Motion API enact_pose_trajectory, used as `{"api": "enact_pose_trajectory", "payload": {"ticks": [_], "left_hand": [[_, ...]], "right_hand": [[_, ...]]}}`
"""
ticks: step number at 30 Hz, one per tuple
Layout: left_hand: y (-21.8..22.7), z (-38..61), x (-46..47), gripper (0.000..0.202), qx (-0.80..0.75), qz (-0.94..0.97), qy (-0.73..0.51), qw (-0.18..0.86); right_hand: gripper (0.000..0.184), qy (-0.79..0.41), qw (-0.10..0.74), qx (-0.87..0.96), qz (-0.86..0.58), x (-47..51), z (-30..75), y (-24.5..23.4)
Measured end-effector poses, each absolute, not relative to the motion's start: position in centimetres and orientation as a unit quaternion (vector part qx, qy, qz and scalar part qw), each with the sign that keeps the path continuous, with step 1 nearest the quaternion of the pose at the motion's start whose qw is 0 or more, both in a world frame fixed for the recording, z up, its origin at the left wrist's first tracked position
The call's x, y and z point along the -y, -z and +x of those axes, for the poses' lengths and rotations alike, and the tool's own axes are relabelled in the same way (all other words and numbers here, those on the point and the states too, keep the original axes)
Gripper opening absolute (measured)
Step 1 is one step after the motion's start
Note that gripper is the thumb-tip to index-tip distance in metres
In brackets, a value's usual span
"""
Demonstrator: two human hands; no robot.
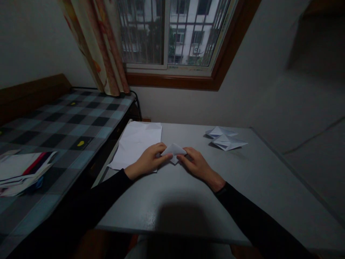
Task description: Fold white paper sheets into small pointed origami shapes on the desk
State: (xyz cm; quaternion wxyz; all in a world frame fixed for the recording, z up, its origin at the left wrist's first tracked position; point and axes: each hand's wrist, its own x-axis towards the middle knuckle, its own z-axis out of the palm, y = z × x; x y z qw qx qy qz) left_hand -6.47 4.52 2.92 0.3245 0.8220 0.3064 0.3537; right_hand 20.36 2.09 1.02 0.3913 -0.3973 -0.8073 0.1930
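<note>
Between both hands is a small folded piece of white paper [174, 148], diamond-like in outline, held just above the table. My left hand [152, 158] pinches its left side, with the thumb on the near face. On the right side, my right hand [195, 162] grips it the same way, thumb in front and fingers behind. A stack of white paper sheets [137, 138] lies beside my left hand, its edges uneven. Two folded paper shapes with pointed ends, a nearer one [228, 142] and a farther one [219, 131], rest beyond my right hand.
The light grey table [215, 212] stands against the wall below a barred window [167, 36]. To the left is a bed with a checked cover [88, 111], holding a pile of folded items [24, 172]. A patterned curtain [99, 46] hangs by the window.
</note>
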Motion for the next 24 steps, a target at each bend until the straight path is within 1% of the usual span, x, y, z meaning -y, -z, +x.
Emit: {"api": "enact_pose_trajectory", "payload": {"ticks": [4, 8, 13, 17, 21, 24], "left_hand": [[-3.3, -6.1, -4.5, 0.029, -0.319, 0.779, -0.383, 0.381], [-3.1, -5.7, -4.6, 0.035, -0.338, 0.721, -0.414, 0.442], [-2.2, -5.2, -4.8, 0.041, -0.348, 0.661, -0.431, 0.506], [-2.1, -4.7, -4.4, 0.040, -0.338, 0.662, -0.415, 0.525], [-2.3, -4.3, -3.9, 0.040, -0.321, 0.694, -0.371, 0.527], [-2.1, -4.3, -3.7, 0.036, -0.311, 0.716, -0.360, 0.511]], "right_hand": [[0.025, -0.201, 0.390, 0.810, -0.390, -2.1, 20.1, -1.2], [0.021, -0.254, 0.393, 0.801, -0.372, -1.7, 20.0, -2.1], [0.025, -0.297, 0.408, 0.793, -0.341, -1.4, 19.9, -2.6], [0.027, -0.285, 0.423, 0.789, -0.343, -1.6, 19.8, -2.3], [0.022, -0.276, 0.439, 0.774, -0.364, -1.8, 19.7, -2.0], [0.019, -0.248, 0.455, 0.759, -0.394, -1.9, 19.6, -1.5]]}}
